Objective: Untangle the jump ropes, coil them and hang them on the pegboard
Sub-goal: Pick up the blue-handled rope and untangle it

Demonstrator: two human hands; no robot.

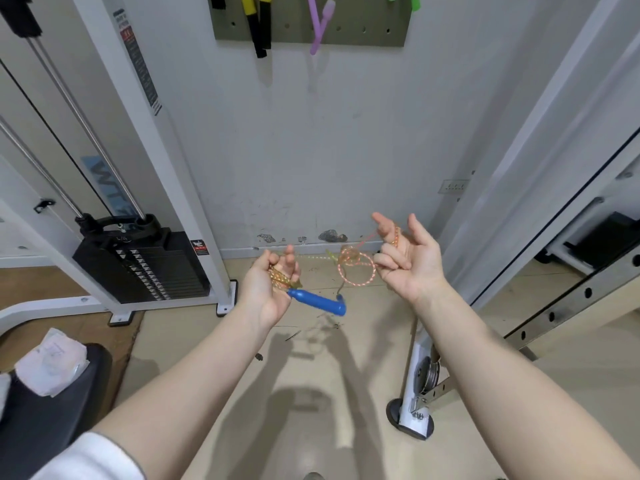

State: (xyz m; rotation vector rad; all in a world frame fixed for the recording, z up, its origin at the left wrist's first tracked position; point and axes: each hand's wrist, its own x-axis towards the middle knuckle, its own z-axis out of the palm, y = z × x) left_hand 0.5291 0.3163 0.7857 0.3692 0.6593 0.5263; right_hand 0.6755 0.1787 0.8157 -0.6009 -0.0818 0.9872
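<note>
A thin orange-pink jump rope (356, 270) with a blue handle (318, 302) hangs between my two hands above the floor. My left hand (270, 289) grips a bundle of its coils, and the blue handle sticks out to the right below the palm. My right hand (405, 258) holds the rope where it passes over the fingers, with a small loop dangling to its left. High on the wall is the grey-green pegboard (346, 29), where a yellow-black rope (258, 26), a purple rope (322, 22) and a green one (401, 0) hang.
A weight-stack machine (138, 261) stands at the left and a white rack frame (419, 386) at the right. A black bench (45, 410) with a plastic packet (52, 362) lies at the lower left. Beige floor is in between.
</note>
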